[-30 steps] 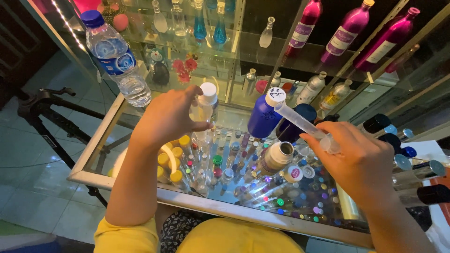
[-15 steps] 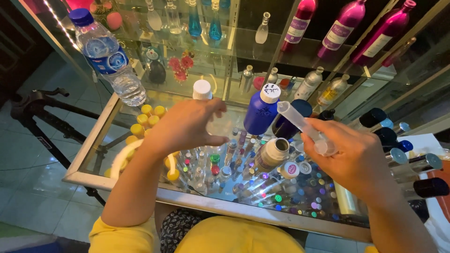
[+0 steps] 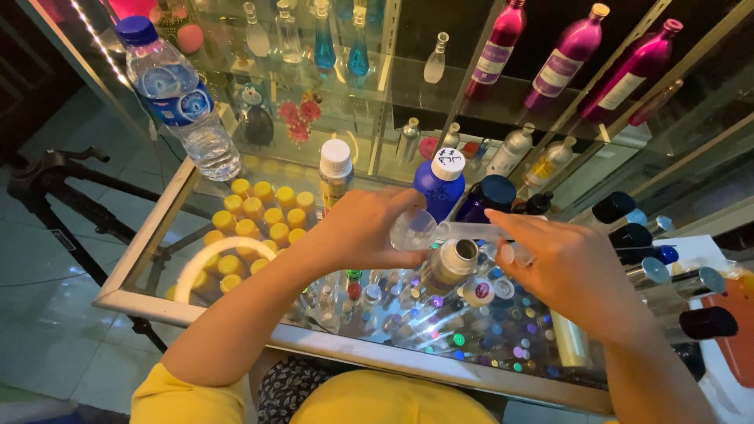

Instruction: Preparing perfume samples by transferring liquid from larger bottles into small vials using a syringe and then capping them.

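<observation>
syringe (image 3: 479, 232), clear plastic, held level above the glass counter (image 3: 236, 314), just over an open steel bottle (image 3: 454, 263). left hand (image 3: 369, 232) curls its fingers about the barrel's front end; right hand (image 3: 569, 271) closes its fingers round the rear end, near the plunger. whether the tip touches anything cannot be told. judged light and stiff, smooth and somewhat slippery, and likely to crack if squeezed hard; the barrel's middle seems the safest hold, away from tip and plunger. the steel bottle looks small, hard and easy to tip. counter top is transparent glass in a pale metal frame, slick and breakable, with many small vials and yellow caps (image 3: 259, 216) on the shelf beneath. standing near: white-capped bottle (image 3: 335, 171), blue bottle (image 3: 440, 188), water bottle (image 3: 179, 98) at the far left corner. behind, glass shelves carry magenta bottles (image 3: 565, 59). tiled floor and a black tripod (image 3: 71, 196) lie to the left.
</observation>
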